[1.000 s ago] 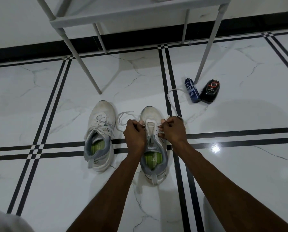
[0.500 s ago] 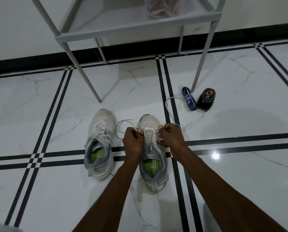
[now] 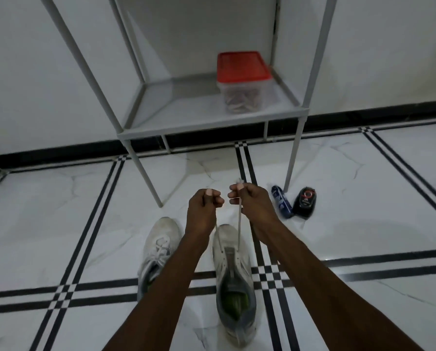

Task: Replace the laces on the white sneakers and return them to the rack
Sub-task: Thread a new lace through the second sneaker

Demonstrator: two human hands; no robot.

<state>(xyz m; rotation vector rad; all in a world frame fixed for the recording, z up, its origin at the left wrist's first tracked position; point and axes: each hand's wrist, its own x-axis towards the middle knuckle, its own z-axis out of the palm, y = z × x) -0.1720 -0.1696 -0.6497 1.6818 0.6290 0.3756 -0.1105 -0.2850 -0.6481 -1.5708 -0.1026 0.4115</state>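
Both hands raised over the right white mesh sneaker (image 3: pixel 233 259) on the floor: left hand (image 3: pixel 203 207) and right hand (image 3: pixel 252 202) each pinch a flat white lace (image 3: pixel 239 219) end. Pull evenly so both ends match.

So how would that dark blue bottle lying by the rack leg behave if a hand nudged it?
The dark blue bottle lies on its side on glossy tile floor, so it would probably roll or slide easily. The black container touching it might stop a roll that way. It looks small, likely light.
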